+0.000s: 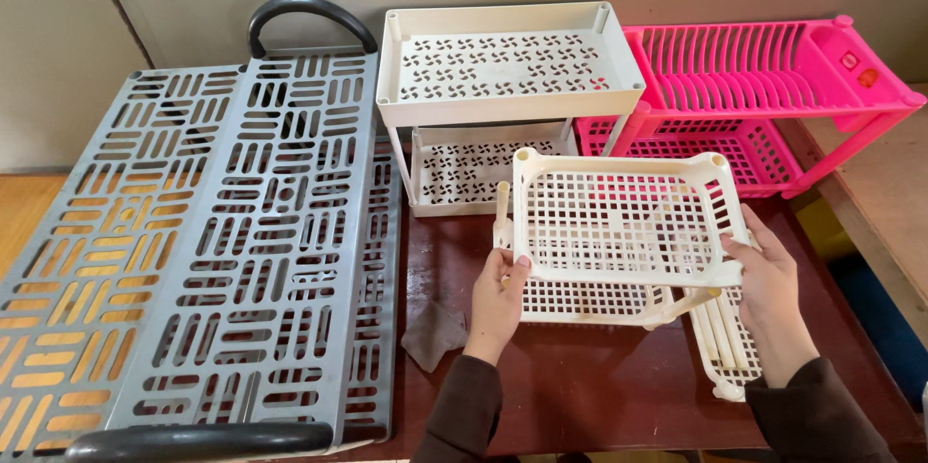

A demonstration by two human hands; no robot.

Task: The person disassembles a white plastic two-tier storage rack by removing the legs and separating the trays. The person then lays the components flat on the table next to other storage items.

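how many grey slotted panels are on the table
3 show. One lies far left, one overlaps it in the middle, and a third peeks out underneath on the right. More may be hidden below.

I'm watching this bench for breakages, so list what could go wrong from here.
1. The cream plastic grid tray is gripped only at its near edge by the left hand and right hand; it might tip or slip.
2. It sits above a second cream tray and loose cream posts, which could be knocked.
3. The tall white perforated rack stands close behind and could be bumped.
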